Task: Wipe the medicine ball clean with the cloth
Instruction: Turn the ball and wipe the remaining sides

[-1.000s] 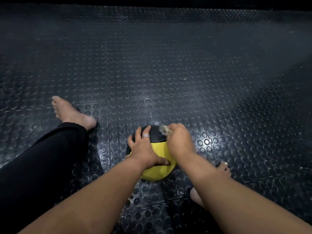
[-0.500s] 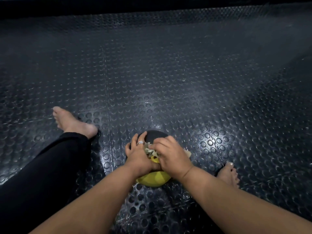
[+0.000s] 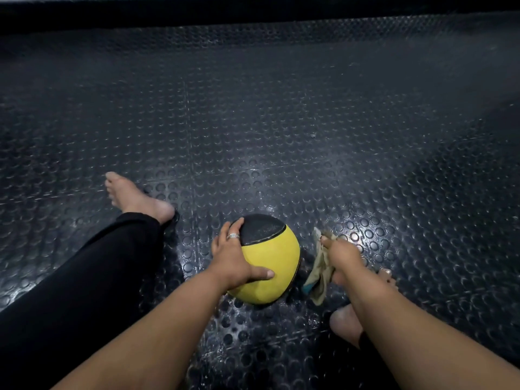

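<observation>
both forearms reach forward from the bottom edge of the view, bare to past the elbow. the left hand (image 3: 233,257) lies spread on the left side of the medicine ball (image 3: 270,266), palm against it, thumb stretched across the near yellow face and fingers curving up over the edge of the black panel; it cups the ball with fingers mostly extended rather than clenched. a silver ring (image 3: 233,236) sits on one of those fingers.

the right hand (image 3: 342,254) is just to the right of the ball and apart from it, fingers curled around a bunched cloth (image 3: 319,273). the cloth is pale and crumpled, with a bit of teal at its lower end, and hangs from the grip down to the floor; it does not touch the ball.

the ball rests on the black studded rubber floor (image 3: 281,136) between the person's legs, mostly yellow with a black cap turned up and away. faint embossed marks show on the black cap, too small and dim to read.

the right foot (image 3: 347,327) is tucked in under the right forearm. the left leg (image 3: 84,282), in black trousers, stretches out to the bare left foot (image 3: 135,197) beyond. farther off the floor runs to a dark wall base (image 3: 253,9).
</observation>
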`<state>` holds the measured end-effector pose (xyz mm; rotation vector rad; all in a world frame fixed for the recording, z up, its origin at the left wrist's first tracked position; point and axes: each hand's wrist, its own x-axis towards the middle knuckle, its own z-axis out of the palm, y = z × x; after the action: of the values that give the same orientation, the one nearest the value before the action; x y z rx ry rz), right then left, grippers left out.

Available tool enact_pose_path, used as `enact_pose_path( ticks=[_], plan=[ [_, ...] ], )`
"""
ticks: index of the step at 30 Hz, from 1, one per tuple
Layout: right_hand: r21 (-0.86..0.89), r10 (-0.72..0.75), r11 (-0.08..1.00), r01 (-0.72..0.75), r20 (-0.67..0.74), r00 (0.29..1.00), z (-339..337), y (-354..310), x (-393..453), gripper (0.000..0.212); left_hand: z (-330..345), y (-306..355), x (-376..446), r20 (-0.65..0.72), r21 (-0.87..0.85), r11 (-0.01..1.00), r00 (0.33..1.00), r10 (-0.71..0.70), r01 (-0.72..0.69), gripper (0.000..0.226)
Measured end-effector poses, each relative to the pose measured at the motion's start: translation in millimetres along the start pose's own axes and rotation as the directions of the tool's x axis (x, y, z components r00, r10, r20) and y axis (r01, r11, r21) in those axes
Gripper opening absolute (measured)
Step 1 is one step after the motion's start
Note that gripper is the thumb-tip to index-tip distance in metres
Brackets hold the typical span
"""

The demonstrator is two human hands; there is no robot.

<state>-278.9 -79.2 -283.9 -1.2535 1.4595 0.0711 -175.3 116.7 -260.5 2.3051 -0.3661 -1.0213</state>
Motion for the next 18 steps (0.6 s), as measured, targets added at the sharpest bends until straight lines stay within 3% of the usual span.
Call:
enact_pose_path(
  ticks=[5, 11, 14, 16, 18],
  plan=[
    [0.237, 0.174, 0.953, -0.189, 0.081, 0.981, 10.6, 28.0, -15.6, 0.019, -5.9, -13.5, 0.1, -0.007, -0.048, 0.999, 1.0, 0.015, -0.015, 0.14],
    [0.199, 0.079, 0.976, -0.093, 0.081, 0.994, 22.4, 20.1, -19.1, 0.019, -0.5, -23.2, -8.2, -0.071, -0.064, 0.998, 0.998, -0.002, -0.002, 0.138],
    [-0.082, -0.232, 0.969, 0.232, 0.014, 0.973, 28.6, 4.8, -29.7, 0.017, -1.1, -28.1, -7.8, -0.044, -0.067, 0.998, 0.999, -0.024, 0.021, 0.14],
    [-0.277, -0.543, 0.792, 0.544, 0.086, 0.835, 40.5, -7.6, -49.6, 0.015, 1.0, -25.7, -8.8, -0.044, -0.059, 0.998, 0.999, -0.03, 0.027, 0.14],
    [-0.391, -0.734, 0.52, 0.76, 0.25, 0.631, 56.7, -12.3, -63.8, 0.023, 6.6, -21.6, -11.1, -0.062, -0.035, 0.999, 0.998, -0.032, 0.03, 0.139]
  ],
)
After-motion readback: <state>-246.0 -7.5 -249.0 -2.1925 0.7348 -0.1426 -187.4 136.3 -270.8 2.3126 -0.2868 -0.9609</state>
